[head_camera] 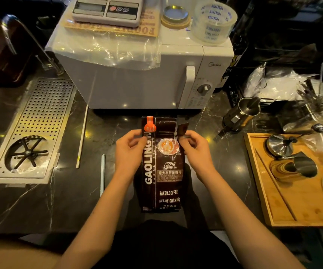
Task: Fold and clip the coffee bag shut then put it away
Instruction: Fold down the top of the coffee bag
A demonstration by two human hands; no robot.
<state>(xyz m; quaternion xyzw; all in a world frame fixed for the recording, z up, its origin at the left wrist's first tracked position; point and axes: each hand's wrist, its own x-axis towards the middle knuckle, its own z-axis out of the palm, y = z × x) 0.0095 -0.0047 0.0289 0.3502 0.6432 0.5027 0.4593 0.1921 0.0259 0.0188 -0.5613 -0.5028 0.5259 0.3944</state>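
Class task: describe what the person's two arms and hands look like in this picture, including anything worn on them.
Both arms are bare from the hands back to where they leave the picture; no sleeves show. The left hand and right hand wear no gloves, and no rings, watch or bracelets are visible. The fingers are uncovered. Dark clothing shows below, between the arms.

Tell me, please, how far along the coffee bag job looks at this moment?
Early. Nothing looks finished: the coffee bag stands on the dark counter, its top unfolded and a torn corner sticking up. In hand: the left hand and right hand pinch its upper edges. Left: folding, clipping, perhaps with the white bar, and putting away.
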